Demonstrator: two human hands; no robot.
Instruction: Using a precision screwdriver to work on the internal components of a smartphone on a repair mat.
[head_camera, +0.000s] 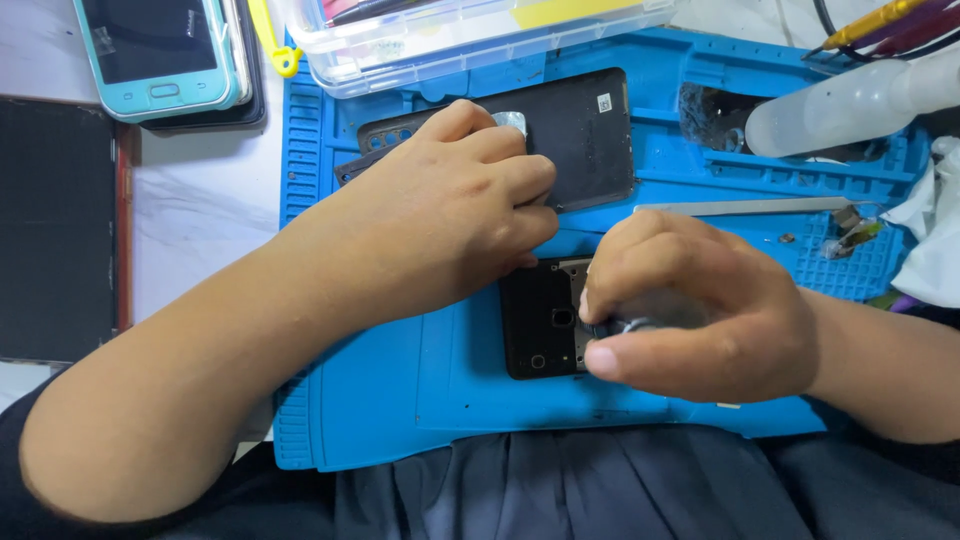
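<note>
On the blue mat (400, 390) near the table's front edge, our left hand (450, 215) presses flat on the opened phone (540, 320) while our right hand (690, 310) pinches a small grey tool (630, 325).

At the top left we see a phone (160, 55) in a light teal case, its dark screen switched off. At the left edge lies a large black screen (55, 230) with a reddish border. On the black back cover (590, 130) sits a small white square label (604, 102).
</note>
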